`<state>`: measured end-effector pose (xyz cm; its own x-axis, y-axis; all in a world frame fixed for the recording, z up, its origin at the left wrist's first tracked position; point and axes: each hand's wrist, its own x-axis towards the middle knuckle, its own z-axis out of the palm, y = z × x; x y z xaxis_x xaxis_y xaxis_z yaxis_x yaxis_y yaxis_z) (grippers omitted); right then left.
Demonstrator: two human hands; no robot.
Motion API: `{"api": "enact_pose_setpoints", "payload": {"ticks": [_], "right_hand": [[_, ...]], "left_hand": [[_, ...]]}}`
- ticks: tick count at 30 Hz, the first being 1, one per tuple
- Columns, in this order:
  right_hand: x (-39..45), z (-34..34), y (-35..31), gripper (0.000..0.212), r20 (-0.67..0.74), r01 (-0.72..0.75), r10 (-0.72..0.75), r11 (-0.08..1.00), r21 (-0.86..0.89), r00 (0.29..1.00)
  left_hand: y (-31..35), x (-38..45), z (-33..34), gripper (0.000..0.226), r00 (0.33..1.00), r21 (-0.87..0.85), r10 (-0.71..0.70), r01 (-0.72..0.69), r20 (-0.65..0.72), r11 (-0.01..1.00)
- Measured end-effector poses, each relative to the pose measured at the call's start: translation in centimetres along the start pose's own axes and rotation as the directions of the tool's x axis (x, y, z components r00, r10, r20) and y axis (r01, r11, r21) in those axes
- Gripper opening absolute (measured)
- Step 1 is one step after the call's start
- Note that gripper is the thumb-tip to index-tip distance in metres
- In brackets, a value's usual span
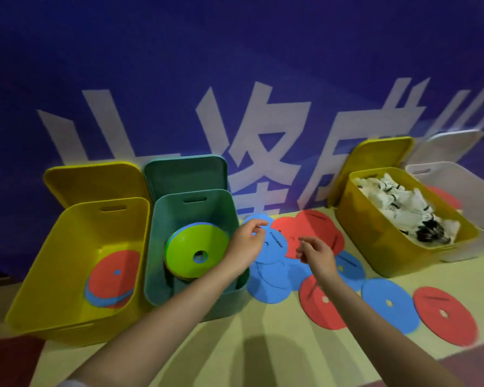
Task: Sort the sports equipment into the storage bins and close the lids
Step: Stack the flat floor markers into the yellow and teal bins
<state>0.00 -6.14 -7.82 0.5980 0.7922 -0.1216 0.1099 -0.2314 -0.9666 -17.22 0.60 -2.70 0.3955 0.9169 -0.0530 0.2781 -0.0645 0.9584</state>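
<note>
2 bare hands reach over a pile of flat blue and red foam discs on the pale yellow mat. The left hand has loosely curled fingers with thumb and forefinger close at a blue disc's edge; whether it pinches the disc I cannot tell. The right hand hovers half-curled above the pile, holding nothing. At left, an open yellow plastic bin holds red and blue discs, and a green plastic bin holds a lime-green cone disc. At right, another yellow bin holds white fabric, a white bin just behind it.
</note>
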Motion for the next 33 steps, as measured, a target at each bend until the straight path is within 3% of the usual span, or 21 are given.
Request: {"api": "enact_pose_setpoints", "payload": {"ticks": [3, 6, 11, 16, 19, 21, 23, 28, 31, 33], "right_hand": [[2.5, -4.3, 5.3, 0.024, -0.005, -0.095, 0.098, 0.956, -0.277, 0.995], [4.1, -7.1, 9.5, 0.039, 0.022, -0.144, 0.184, 0.831, -0.537, 0.983], [5.7, -8.8, 13.9, 0.077, 0.141, -0.065, 0.254, 0.661, -0.747, 0.957], [5.5, -9.2, 16.6, 0.073, 0.192, 0.027, 0.260, 0.526, -0.850, 0.946], [6.7, -9.8, 16.9, 0.042, 0.263, 0.053, 0.275, 0.590, -0.806, 0.925], [7.8, -10.1, 16.7, 0.022, 0.381, 0.152, 0.166, 0.721, -0.677, 0.910], [9.1, -10.2, 15.8, 0.013, 0.402, 0.166, 0.065, 0.843, -0.512, 0.913], [13.8, -9.7, 13.6, 0.019, 0.211, -0.024, 0.096, 0.947, -0.319, 0.973], [15.5, -9.0, 13.7, 0.048, 0.131, -0.082, 0.130, 0.943, -0.322, 0.983], [15.8, -8.5, 14.3, 0.054, 0.125, -0.115, 0.164, 0.939, -0.325, 0.979]], "left_hand": [[-1.6, 0.7, 5.0, 0.026, 0.998, 0.089, -0.052, 0.048, 0.042, 0.995], [-3.9, 1.7, 8.7, 0.030, 0.987, 0.191, -0.156, 0.145, 0.047, 0.971], [-7.5, 4.3, 11.3, 0.038, 0.946, 0.358, -0.321, 0.312, -0.035, 0.880], [-10.1, 6.7, 11.1, 0.041, 0.879, 0.405, -0.452, 0.472, -0.151, 0.783], [-11.1, 8.4, 11.0, 0.042, 0.871, 0.408, -0.456, 0.490, -0.185, 0.771], [-11.7, 9.9, 11.0, 0.042, 0.870, 0.422, -0.449, 0.492, -0.204, 0.762], [-12.2, 11.6, 10.8, 0.043, 0.868, 0.447, -0.444, 0.496, -0.223, 0.744], [-14.1, 15.6, 9.7, 0.054, 0.839, 0.597, -0.478, 0.530, -0.262, 0.603], [-15.3, 17.3, 9.7, 0.071, 0.853, 0.717, -0.468, 0.475, -0.233, 0.510], [-15.8, 18.0, 10.1, 0.084, 0.864, 0.754, -0.461, 0.437, -0.202, 0.490]]}}
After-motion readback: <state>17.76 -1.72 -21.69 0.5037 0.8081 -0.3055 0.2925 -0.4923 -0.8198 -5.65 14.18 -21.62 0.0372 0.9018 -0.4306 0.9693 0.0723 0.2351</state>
